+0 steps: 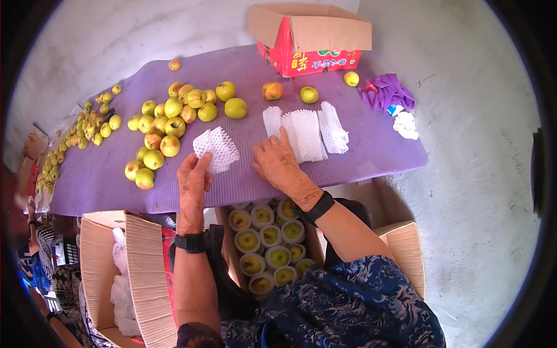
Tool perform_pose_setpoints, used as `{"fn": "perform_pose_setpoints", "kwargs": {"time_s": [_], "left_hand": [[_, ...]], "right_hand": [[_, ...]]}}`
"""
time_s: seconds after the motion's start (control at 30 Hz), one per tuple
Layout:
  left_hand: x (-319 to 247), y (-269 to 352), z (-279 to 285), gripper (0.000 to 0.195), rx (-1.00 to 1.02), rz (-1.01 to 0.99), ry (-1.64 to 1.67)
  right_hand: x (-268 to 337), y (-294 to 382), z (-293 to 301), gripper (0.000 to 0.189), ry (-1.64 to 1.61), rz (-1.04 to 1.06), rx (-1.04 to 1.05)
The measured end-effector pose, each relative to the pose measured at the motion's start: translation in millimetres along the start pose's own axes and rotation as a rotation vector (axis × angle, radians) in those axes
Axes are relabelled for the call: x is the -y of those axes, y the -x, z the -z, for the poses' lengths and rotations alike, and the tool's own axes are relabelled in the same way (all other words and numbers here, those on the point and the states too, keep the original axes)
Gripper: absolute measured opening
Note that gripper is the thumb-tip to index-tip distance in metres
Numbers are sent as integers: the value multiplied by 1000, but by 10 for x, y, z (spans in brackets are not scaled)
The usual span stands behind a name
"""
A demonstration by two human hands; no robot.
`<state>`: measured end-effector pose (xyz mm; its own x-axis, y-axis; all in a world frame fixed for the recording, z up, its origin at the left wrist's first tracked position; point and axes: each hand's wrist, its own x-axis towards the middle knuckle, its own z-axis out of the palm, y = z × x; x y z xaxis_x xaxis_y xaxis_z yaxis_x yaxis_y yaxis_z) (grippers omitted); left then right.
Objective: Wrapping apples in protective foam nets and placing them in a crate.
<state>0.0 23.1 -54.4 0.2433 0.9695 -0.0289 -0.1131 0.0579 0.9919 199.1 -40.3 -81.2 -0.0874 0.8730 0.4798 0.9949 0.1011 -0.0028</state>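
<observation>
My left hand (196, 174) pinches a white foam net sleeve (219, 150) between thumb and fingers, over the front of the purple-covered table (348, 162). To its right, my right hand (276, 163) holds nothing, its fingers spread and its index finger reaching to a flat stack of foam net sleeves (307, 135). Another foam sleeve (272, 119) lies at the left of that stack, and a rolled bundle of sleeves (333, 130) at its right. Loose yellow-green apples (173, 106) are heaped left of my hands. Below the table edge, a carton holds apples in foam nets (270, 235).
A red printed carton (324, 61) stands open at the back. A purple cloth (387, 92) and crumpled white tissue (405, 126) lie at the right. An open carton with foam sleeves (124, 289) is at lower left. Another person's arm (61, 324) shows at the left rim.
</observation>
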Motion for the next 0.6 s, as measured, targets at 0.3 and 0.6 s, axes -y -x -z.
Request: {"fn": "perform_pose_setpoints", "kwargs": {"time_s": [0.3,0.6], "left_hand": [[-22,32,-12,19,69,-16,25],[-14,40,-32,16,83,9,78]], "right_hand": [[-99,-89,25,31,-77,-64,-93],[4,-120,272,40,-986,-171,-140]]}}
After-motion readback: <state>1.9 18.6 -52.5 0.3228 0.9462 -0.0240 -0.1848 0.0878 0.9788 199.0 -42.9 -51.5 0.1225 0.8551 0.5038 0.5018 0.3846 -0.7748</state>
